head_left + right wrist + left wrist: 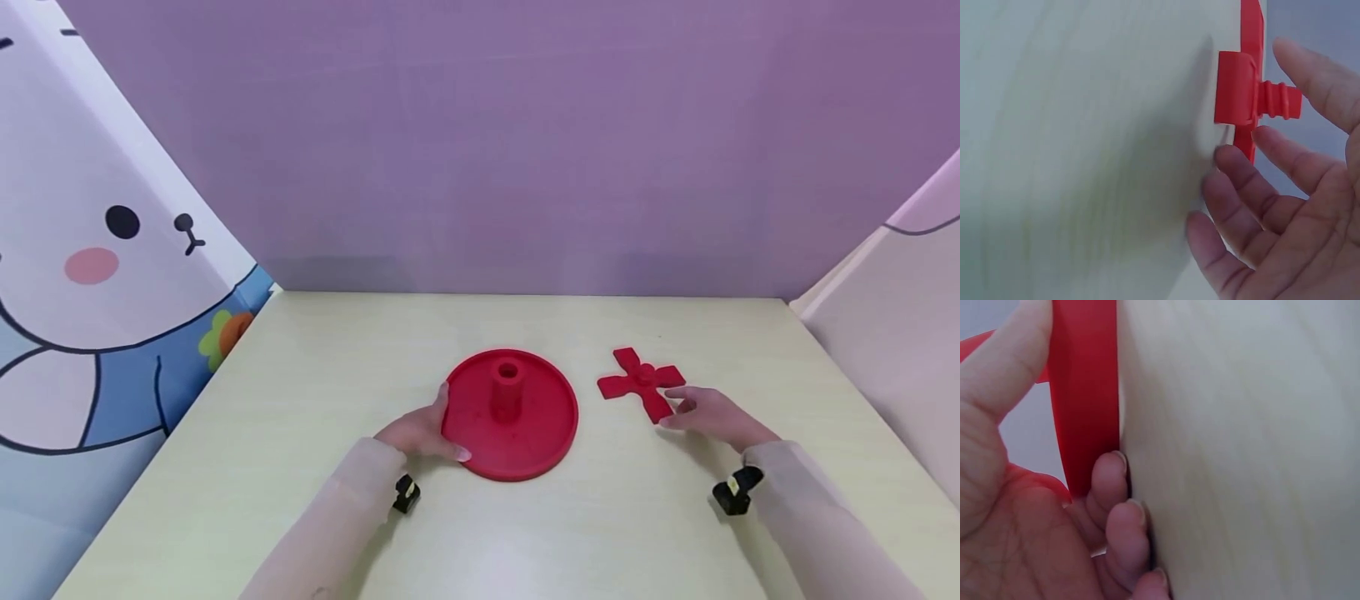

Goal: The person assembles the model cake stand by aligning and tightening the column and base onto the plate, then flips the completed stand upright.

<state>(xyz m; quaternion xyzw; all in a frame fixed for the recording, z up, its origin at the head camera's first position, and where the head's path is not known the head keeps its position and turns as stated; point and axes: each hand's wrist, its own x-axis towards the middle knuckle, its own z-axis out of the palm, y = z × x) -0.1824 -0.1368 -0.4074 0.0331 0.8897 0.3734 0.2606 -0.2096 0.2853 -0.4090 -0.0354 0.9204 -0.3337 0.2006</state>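
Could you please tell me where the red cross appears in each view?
Head: the cross is right of centre, near the right hand.
Left wrist: not in it; the red thing there is the disc.
Right wrist: upper right, by the fingertips.
Shared landmark: the pale table.

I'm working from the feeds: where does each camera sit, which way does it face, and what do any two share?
Head: on the head, facing forward and down over the table; both sleeves, left hand and right hand show.
Left wrist: on that wrist, facing the rim of the red disc; left fingers show.
Right wrist: on that wrist, facing the red four-bladed piece; right fingers show.
Shared: head and left wrist, disc and left hand; head and right wrist, four-bladed piece and right hand.
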